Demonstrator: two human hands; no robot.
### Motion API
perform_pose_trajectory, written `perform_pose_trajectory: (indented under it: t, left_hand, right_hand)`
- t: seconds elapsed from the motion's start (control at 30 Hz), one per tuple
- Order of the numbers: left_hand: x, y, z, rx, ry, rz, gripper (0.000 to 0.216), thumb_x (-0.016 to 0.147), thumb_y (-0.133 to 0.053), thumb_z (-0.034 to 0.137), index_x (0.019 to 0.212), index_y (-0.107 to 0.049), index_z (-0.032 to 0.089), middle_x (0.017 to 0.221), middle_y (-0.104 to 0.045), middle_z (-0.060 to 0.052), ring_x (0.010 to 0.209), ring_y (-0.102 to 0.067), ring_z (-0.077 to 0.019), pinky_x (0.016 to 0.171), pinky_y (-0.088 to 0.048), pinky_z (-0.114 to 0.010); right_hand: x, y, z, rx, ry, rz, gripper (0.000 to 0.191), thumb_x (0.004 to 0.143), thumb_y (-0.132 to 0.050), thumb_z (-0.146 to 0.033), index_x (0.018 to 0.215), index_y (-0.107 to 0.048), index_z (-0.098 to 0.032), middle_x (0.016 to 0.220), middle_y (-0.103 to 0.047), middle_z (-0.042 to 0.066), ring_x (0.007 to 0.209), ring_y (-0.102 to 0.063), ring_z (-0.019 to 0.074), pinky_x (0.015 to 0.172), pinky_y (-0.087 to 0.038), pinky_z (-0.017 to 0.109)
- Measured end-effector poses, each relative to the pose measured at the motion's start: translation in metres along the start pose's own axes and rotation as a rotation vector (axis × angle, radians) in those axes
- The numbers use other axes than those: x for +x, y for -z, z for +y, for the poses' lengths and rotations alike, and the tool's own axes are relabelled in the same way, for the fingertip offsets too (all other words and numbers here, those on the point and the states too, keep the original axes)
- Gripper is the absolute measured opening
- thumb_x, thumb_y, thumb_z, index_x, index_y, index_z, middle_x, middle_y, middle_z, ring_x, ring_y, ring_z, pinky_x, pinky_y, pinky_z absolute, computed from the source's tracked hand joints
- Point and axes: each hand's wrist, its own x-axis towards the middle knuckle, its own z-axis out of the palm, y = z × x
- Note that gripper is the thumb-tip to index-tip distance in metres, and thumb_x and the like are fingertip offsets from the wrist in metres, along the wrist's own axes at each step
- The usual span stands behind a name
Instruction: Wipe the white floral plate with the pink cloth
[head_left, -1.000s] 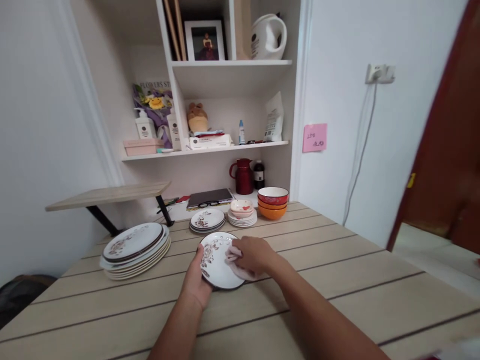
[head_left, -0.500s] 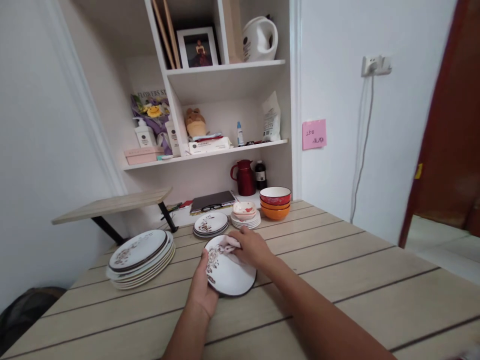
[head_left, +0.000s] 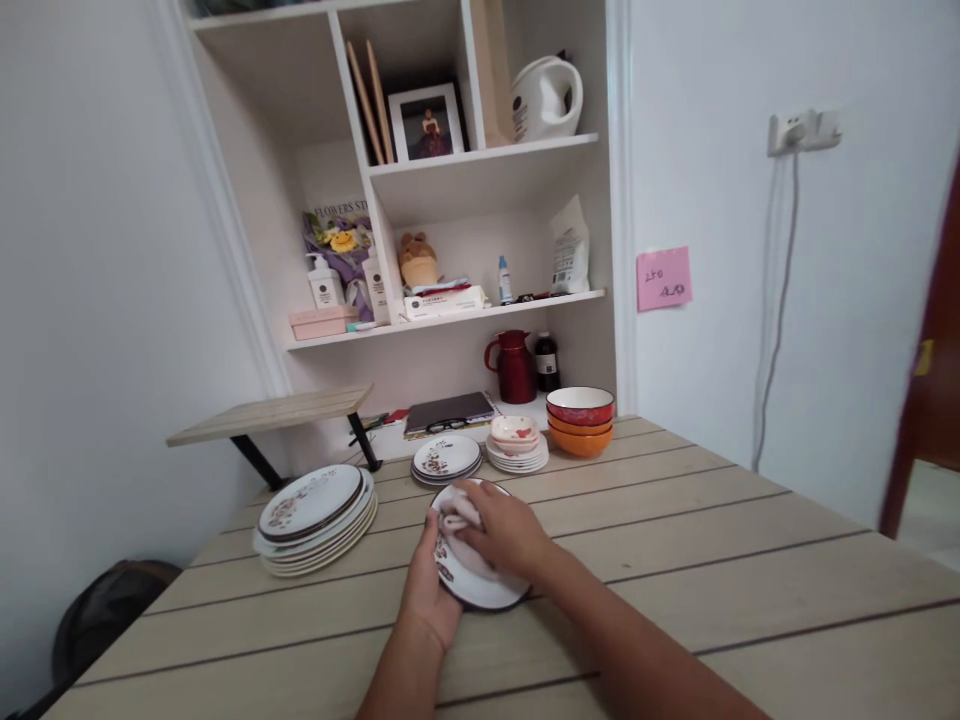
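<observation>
A white plate (head_left: 491, 590) with a dark rim and brown floral pattern is tilted above the wooden table (head_left: 675, 600). My left hand (head_left: 431, 590) grips its left edge, thumb on the rim and the other fingers hidden underneath. In my right hand (head_left: 504, 530) is a bunched pale pink cloth (head_left: 459, 515), pressed on the plate's upper face and covering much of the pattern. Just beyond the plate lies a short stack of similar small plates (head_left: 446, 457). Farther left stands a taller stack of larger plates (head_left: 315, 510).
Small square dishes (head_left: 515, 432) sit on white saucers (head_left: 517, 460), beside stacked red and orange bowls (head_left: 580, 425). A raised wooden stand (head_left: 270, 412) is at the back left. Behind are a red jug (head_left: 515, 367), a dark bottle (head_left: 547, 362), a laptop-like dark slab (head_left: 450, 410) and wall shelves (head_left: 480, 165).
My right hand has moved the cloth across the plate toward its left side, covering more of the floral pattern. The camera view has shifted left, so everything appears farther right.
</observation>
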Motion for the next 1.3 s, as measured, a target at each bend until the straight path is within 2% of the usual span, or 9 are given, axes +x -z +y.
perform_pose_trajectory:
  t: [0.13, 0.3, 0.37, 0.5, 0.7, 0.8, 0.93, 1.17, 1.3]
  left_hand:
    - [0.000, 0.000, -0.002, 0.043, -0.026, -0.006, 0.042, 0.080, -0.056, 0.040, 0.110, -0.061, 0.011, 0.097, -0.071, -0.013, 0.094, -0.065, -0.0268, 0.090, -0.046, -0.039]
    - [0.002, 0.003, -0.004, 0.027, -0.003, -0.042, 0.047, 0.078, -0.058, 0.042, 0.112, -0.060, 0.009, 0.101, -0.070, -0.015, 0.095, -0.064, -0.0285, 0.092, -0.044, -0.042]
    - [0.003, 0.004, -0.004, 0.001, 0.010, -0.035, 0.049, 0.076, -0.061, 0.041, 0.112, -0.059, 0.009, 0.101, -0.070, -0.015, 0.094, -0.065, -0.0288, 0.090, -0.045, -0.042]
    - [0.002, 0.003, -0.002, -0.048, 0.019, -0.011, 0.049, 0.075, -0.062, 0.042, 0.111, -0.060, 0.009, 0.100, -0.070, -0.014, 0.091, -0.066, -0.0289, 0.088, -0.046, -0.042]
    - [0.001, 0.000, -0.002, -0.008, 0.032, -0.055, 0.049, 0.077, -0.060, 0.042, 0.115, -0.059, 0.011, 0.105, -0.068, -0.014, 0.098, -0.063, -0.0289, 0.093, -0.043, -0.042]
    - [0.002, 0.000, -0.003, -0.001, 0.053, -0.063, 0.054, 0.076, -0.061, 0.044, 0.117, -0.057, 0.011, 0.108, -0.067, -0.015, 0.100, -0.062, -0.0295, 0.094, -0.042, -0.043]
    - [0.002, 0.000, -0.002, -0.012, 0.057, -0.060, 0.053, 0.076, -0.061, 0.044, 0.117, -0.057, 0.011, 0.107, -0.068, -0.015, 0.098, -0.063, -0.0286, 0.093, -0.043, -0.042]
    - [0.004, 0.002, -0.004, -0.029, -0.009, 0.008, 0.049, 0.078, -0.058, 0.043, 0.117, -0.058, 0.013, 0.102, -0.070, -0.012, 0.093, -0.065, -0.0248, 0.090, -0.045, -0.038]
    - [0.005, 0.004, -0.004, -0.018, 0.019, -0.021, 0.053, 0.077, -0.057, 0.048, 0.117, -0.058, 0.013, 0.104, -0.069, -0.013, 0.094, -0.064, -0.0263, 0.090, -0.045, -0.040]
  right_hand:
    - [0.005, 0.011, 0.022, -0.056, -0.181, 0.059, 0.040, 0.078, -0.055, -0.037, 0.114, -0.047, -0.023, 0.108, -0.056, 0.007, 0.090, -0.055, 0.0207, 0.068, -0.032, 0.027]
    - [-0.014, 0.019, 0.024, -0.068, -0.076, -0.106, 0.032, 0.060, -0.072, -0.034, 0.090, -0.061, -0.026, 0.097, -0.054, 0.002, 0.079, -0.054, 0.0169, 0.062, -0.029, 0.024]
    - [-0.017, 0.012, 0.012, -0.020, -0.025, -0.130, 0.036, 0.059, -0.073, -0.036, 0.093, -0.062, -0.028, 0.098, -0.051, 0.001, 0.080, -0.054, 0.0157, 0.062, -0.029, 0.024]
    - [-0.005, -0.005, -0.009, 0.010, 0.017, -0.041, 0.025, 0.073, -0.062, -0.034, 0.098, -0.059, -0.031, 0.098, -0.050, 0.000, 0.083, -0.054, 0.0151, 0.062, -0.029, 0.024]
    - [0.010, 0.000, 0.014, -0.101, -0.286, 0.080, 0.028, 0.081, -0.050, -0.025, 0.109, -0.051, -0.029, 0.103, -0.054, 0.004, 0.079, -0.056, 0.0165, 0.057, -0.028, 0.025]
    - [0.009, 0.000, 0.024, -0.130, -0.321, 0.090, 0.030, 0.080, -0.049, -0.021, 0.110, -0.048, -0.025, 0.105, -0.054, 0.006, 0.076, -0.056, 0.0179, 0.055, -0.027, 0.026]
    - [0.009, -0.007, 0.015, -0.134, -0.225, 0.099, 0.026, 0.081, -0.048, -0.024, 0.107, -0.052, -0.030, 0.110, -0.050, 0.004, 0.079, -0.054, 0.0169, 0.057, -0.029, 0.025]
    - [0.002, -0.010, -0.008, 0.001, 0.175, 0.146, 0.024, 0.085, -0.048, -0.040, 0.100, -0.060, -0.025, 0.105, -0.049, 0.005, 0.093, -0.047, 0.0184, 0.078, -0.035, 0.028]
    - [0.009, -0.007, 0.004, -0.016, 0.107, 0.135, 0.029, 0.092, -0.037, -0.033, 0.097, -0.064, -0.025, 0.104, -0.050, 0.005, 0.095, -0.046, 0.0178, 0.081, -0.035, 0.029]
